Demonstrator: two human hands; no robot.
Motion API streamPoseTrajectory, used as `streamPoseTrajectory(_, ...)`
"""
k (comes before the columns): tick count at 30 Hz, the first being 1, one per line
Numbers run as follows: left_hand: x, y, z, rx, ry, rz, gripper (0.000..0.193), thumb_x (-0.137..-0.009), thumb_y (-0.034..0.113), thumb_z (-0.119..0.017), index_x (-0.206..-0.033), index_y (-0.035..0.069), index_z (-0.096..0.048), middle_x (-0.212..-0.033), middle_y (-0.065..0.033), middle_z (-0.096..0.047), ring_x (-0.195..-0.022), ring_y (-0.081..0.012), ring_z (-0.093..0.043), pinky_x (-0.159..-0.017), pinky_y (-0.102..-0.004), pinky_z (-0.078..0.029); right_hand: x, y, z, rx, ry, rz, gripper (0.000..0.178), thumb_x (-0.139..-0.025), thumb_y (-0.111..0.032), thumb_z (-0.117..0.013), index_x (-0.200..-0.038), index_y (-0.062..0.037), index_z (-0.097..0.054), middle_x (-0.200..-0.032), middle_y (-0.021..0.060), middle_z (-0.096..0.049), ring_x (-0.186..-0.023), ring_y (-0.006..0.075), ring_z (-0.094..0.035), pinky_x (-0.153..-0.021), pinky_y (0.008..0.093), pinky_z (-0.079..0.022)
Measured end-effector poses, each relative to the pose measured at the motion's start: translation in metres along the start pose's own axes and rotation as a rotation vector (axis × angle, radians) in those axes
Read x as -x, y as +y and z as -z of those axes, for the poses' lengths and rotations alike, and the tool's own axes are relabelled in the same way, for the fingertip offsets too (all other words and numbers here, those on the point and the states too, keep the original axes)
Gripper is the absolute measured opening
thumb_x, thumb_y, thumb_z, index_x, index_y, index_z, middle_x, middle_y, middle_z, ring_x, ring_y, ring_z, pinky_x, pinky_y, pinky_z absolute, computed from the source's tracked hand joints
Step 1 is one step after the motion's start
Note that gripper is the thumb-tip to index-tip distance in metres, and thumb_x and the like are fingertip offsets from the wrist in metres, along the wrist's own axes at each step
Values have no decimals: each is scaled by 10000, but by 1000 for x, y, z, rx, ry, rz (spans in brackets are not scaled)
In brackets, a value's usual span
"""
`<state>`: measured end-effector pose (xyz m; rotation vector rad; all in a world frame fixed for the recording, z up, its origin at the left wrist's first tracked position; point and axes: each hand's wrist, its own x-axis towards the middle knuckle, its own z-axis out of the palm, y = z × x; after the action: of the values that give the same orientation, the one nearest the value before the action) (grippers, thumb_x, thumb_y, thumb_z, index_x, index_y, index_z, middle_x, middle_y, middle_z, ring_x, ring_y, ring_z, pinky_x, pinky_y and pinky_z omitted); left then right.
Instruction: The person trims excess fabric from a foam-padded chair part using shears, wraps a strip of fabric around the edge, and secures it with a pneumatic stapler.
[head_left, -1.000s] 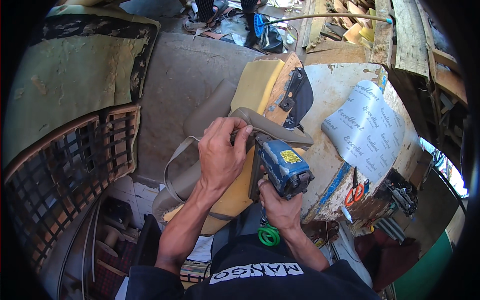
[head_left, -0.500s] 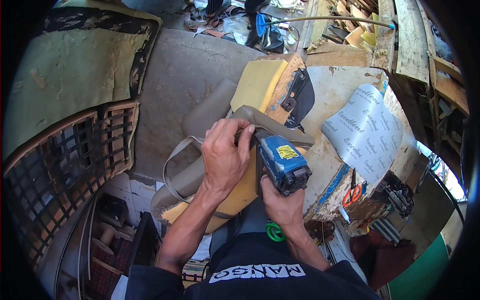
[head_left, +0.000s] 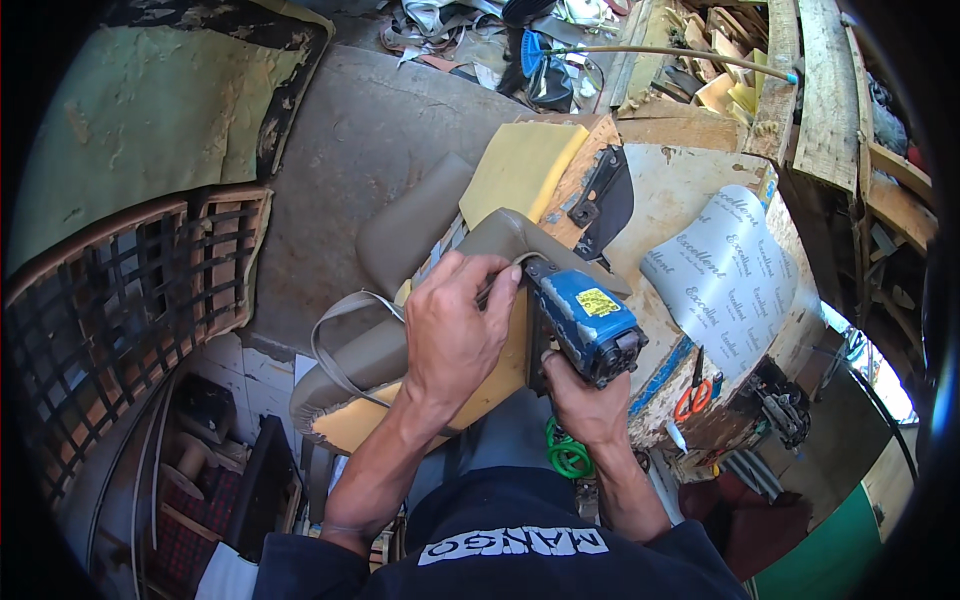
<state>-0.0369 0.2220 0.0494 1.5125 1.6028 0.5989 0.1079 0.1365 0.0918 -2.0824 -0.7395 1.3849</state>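
My right hand (head_left: 590, 408) grips a blue pneumatic staple gun (head_left: 582, 310) by its handle. The gun's nose rests at the edge of a grey-brown upholstery cover (head_left: 507, 233) on a padded chair part. My left hand (head_left: 452, 335) pinches a thin grey trim strip (head_left: 322, 335) at that edge, thumb and forefinger close beside the nose. From this hand the strip's loose length loops out to the left. Yellow foam (head_left: 345, 425) shows along the padded part's near side, partly behind my left forearm. Whether the nose touches the cover cannot be made out.
Beyond my hands stands a yellow foam pad (head_left: 525, 165) on a wooden board with a black bracket (head_left: 598, 190). A worn table (head_left: 655, 210) at right carries a printed sheet (head_left: 730, 270) and orange-handled scissors (head_left: 692, 398). A webbed frame (head_left: 150, 275) stands left; wood scraps lie far right.
The staple gun has shifted slightly right and down along the cover's edge. My left hand has followed it, still pinching the strip. The whole view has also shifted a little.
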Motion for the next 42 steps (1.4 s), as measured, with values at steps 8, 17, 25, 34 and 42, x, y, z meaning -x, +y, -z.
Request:
streamPoseTrajectory(8, 0, 0, -14, 99, -43, 350, 267, -945, 230, -718, -882, -29, -726, -614, -123, -638, -547, -176, -606, -581, -355, -482, 5, -7, 1, 47, -7, 19, 265, -859, -81, -724, -1096, 36, -701, -888, 89, -729, -773, 156, -684, -719, 323, -547)
streamPoseTrajectory(17, 4, -2, -22, 127, 4, 319, 269, -947, 230, -723, -860, -25, -720, -629, -108, -654, -559, -161, -596, -584, -351, -481, -5, -11, 8, 247, -64, 235, 194, -807, -73, -783, -937, 44, -698, -760, 181, -729, -729, 312, -768, -664, 379, -580)
streamPoseTrajectory(25, 11, 2, -25, 302, 130, 333, 200, -971, 174, -723, -937, -23, -719, -680, -73, -686, -594, -93, -595, -573, -289, -486, -12, -5, 18, 321, -126, 274, 263, -783, -46, -772, -1012, 36, -671, -786, 193, -732, -781, 353, -769, -683, 395, -590)
streamPoseTrajectory(34, 7, -2, -26, 306, 75, 352, 198, -968, 153, -723, -918, -37, -696, -661, -39, -658, -599, -66, -565, -558, -266, -471, -15, -15, 24, 428, -198, 319, 496, -737, -2, -754, -1213, 32, -622, -856, 215, -740, -849, 379, -760, -719, 393, -598)
streamPoseTrajectory(42, 8, -4, -28, 322, 76, 356, 202, -962, 154, -732, -901, -34, -689, -655, -41, -661, -597, -61, -574, -559, -261, -479, -16, -20, 23, 430, -243, 236, 477, -757, -26, -772, -1208, 27, -624, -847, 220, -736, -848, 399, -751, -707, 407, -601)
